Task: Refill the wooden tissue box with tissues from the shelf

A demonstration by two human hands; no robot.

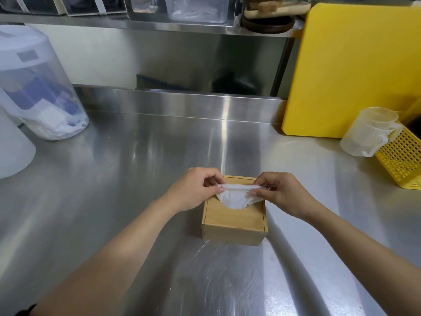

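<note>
Bamboo-coloured wood makes up the tissue box (234, 221), which sits on the steel counter (141, 160) close to the person, its lid on and a round opening in the top. A white tissue (234, 196) rises out of that opening and is stretched flat between both hands. The left hand (196, 191) comes in from the lower left with the forearm angled up across the counter; its thumb and forefinger are closed on the tissue's left end, the other fingers curled under. The right hand (283, 192) mirrors it from the lower right, wrist slightly bent, pinching the right end between thumb and fingertips. Both hands hover just above the box's far half, knuckles toward the camera. A yellow cutting board (355, 69) leans upright at the back right, with a clear measuring cup (369, 131) touching a yellow perforated basket (403, 160) beside it. A translucent plastic container (38, 87) stands at the far left.
</note>
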